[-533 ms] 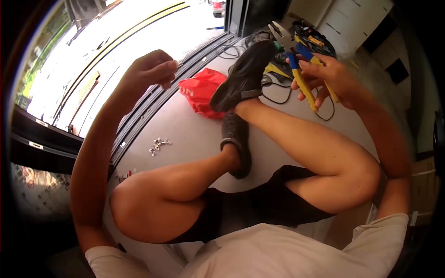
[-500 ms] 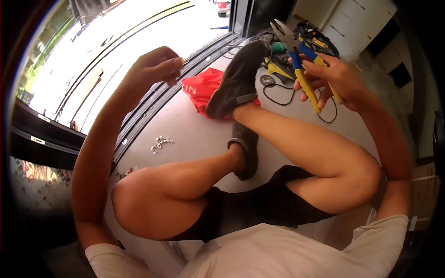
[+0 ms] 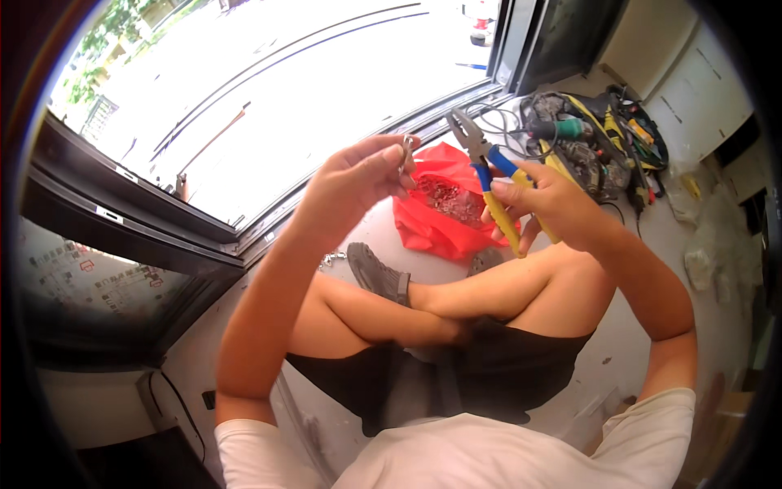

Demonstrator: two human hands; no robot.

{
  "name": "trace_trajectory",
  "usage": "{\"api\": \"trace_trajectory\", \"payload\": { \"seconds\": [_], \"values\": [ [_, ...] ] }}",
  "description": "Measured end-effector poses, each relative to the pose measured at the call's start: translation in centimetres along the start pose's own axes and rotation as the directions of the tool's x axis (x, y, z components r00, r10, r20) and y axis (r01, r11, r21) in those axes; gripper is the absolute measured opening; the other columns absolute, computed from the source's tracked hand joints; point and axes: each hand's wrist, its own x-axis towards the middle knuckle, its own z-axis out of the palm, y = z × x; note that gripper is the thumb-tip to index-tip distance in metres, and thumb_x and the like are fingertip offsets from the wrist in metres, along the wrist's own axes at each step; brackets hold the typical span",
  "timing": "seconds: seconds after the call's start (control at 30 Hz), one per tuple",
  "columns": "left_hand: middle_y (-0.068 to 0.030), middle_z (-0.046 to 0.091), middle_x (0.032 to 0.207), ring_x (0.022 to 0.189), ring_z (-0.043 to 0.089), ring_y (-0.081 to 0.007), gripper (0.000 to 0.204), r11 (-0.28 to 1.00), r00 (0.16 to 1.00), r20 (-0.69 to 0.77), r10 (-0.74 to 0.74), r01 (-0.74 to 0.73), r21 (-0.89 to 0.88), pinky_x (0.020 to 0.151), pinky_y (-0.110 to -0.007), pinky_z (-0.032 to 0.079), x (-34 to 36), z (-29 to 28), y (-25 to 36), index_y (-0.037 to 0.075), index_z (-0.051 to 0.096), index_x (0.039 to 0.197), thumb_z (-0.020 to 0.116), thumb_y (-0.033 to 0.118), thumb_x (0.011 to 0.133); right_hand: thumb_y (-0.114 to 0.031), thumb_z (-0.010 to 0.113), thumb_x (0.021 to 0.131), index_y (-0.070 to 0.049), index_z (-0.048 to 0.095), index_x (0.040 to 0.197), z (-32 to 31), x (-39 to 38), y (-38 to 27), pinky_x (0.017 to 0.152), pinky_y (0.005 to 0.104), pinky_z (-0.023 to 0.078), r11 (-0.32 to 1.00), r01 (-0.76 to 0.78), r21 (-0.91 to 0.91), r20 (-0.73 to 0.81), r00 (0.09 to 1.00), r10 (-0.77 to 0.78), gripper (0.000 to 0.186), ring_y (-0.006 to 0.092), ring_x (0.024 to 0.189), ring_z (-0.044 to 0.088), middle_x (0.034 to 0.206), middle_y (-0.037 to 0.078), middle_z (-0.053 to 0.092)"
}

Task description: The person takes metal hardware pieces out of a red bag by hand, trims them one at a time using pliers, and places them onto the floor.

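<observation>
My left hand [image 3: 358, 183] is raised with the thumb and fingers pinched round a small shiny metal fitting [image 3: 406, 151]; its exact kind cannot be made out. In my right hand [image 3: 542, 204] is a pair of combination pliers [image 3: 505, 216] with yellow and blue handles. The jaws point up and left, slightly parted, to the right of the fitting and apart from it. Below and between both hands an opened red plastic bag [image 3: 423, 232] lies on the floor, with many small reddish pieces [image 3: 452, 200] in it. A few similar shiny fittings [image 3: 332, 260] lie by my shoe.
A tool bag [image 3: 639, 130] with tools stands at the far right, beside a green and black power tool [image 3: 562, 129] with a cable. The dark sliding-door track [image 3: 277, 220] runs along the left. Crumpled clear plastic [image 3: 717, 253] lies at the right. My crossed legs [image 3: 481, 289] are in front.
My view has turned left. My legs have drawn in and crossed, uncovering the red bag's open top. My hands have come closer together, the pliers staying in the right.
</observation>
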Motion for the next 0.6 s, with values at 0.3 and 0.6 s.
{"api": "trace_trajectory", "payload": {
  "seconds": [0.3,0.6],
  "values": [
    [-0.0062,0.067,0.108,0.095,0.063,-0.0154,0.034,0.954,0.991,-0.064,-0.115,0.092,-0.286,0.090,-0.032,0.052,7.7,-5.5,-7.3,-0.004,0.061,0.130,0.053,0.021,0.109,-0.031,0.066,0.102,-0.001,0.059,0.116,-1.0,10.5,4.8,0.049,0.0276,0.056,0.984,-0.143,0.104,0.063,0.989,0.137,0.034,0.0169,0.074,0.071,0.093,0.008,0.069],
    [-0.0082,0.066,0.098,0.088,0.063,-0.0169,0.037,0.921,0.971,-0.136,-0.199,0.137,-0.365,0.081,-0.033,0.053,10.6,-10.0,-12.7,-0.005,0.062,0.128,0.047,0.024,0.111,-0.032,0.066,0.100,0.000,0.060,0.127,-0.9,14.7,9.1,0.058,0.0340,0.051,0.980,-0.161,-0.114,-0.130,0.981,0.146,0.042,0.0172,0.064,0.063,0.078,0.011,0.066]
  ]
}}
